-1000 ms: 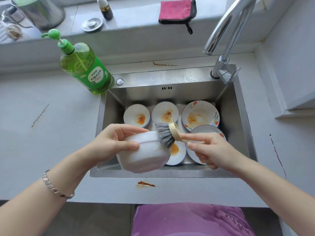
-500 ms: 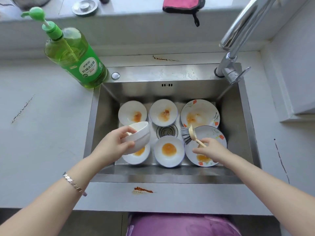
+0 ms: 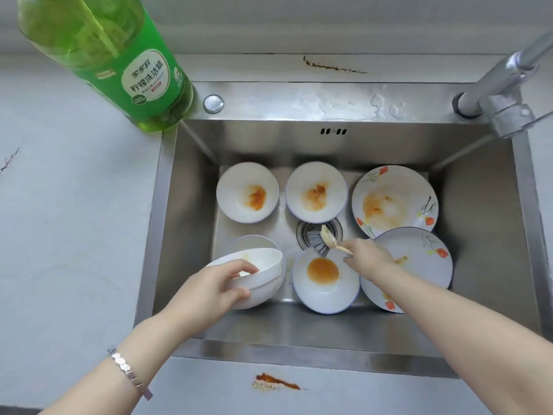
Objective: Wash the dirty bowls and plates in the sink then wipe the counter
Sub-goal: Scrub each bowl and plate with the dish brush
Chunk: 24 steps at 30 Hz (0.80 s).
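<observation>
Left hand (image 3: 215, 287) grasping white bowl (image 3: 263, 277) by rim, tilted, left of drain (image 3: 305, 232), above second bowl (image 3: 248, 242). Right hand (image 3: 368, 259) pinching brush (image 3: 324, 241) handle, bristles over drain. Risk: rim grip slipping, bowl dropping onto second bowl, chipping both.

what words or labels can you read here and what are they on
"柠檬洗洁精": large characters on the white label of the green dish soap bottle.
"家家宜": likely, on the green banner above them; soft.
Small print under the large characters and the round badge: too small to read.
No other text shows.
</observation>
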### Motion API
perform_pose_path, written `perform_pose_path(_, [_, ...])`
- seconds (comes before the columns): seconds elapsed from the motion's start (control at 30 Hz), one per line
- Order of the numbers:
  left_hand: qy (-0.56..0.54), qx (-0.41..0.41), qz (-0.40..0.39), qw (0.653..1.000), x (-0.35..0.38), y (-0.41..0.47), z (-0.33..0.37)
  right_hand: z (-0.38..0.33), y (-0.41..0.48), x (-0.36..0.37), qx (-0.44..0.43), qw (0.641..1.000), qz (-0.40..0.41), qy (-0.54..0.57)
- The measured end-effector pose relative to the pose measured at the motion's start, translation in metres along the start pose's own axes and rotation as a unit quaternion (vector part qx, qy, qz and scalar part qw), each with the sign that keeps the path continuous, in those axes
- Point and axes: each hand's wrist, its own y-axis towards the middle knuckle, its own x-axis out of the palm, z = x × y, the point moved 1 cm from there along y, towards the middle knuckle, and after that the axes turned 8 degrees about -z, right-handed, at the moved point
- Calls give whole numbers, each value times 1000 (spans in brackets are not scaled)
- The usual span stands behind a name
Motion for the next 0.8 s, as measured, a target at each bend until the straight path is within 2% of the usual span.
perform_pose_path(0.17, [-1,1,-6,1000,2,6,-10,-2,13,9,24,1000,-15,0])
perform_pose_path(0.33, [-50,-6,20,999,-1,11,-9,-4,10,10,38,999,-12,17])
perform_pose_path(0.5, [-69,-11,38,997,0,9,-3,-8,-4,3,23,999,-23,37])
perform_pose_path(0.8, [-103,-18,6,995,24,40,35,51,-73,-38,28,981,67,179])
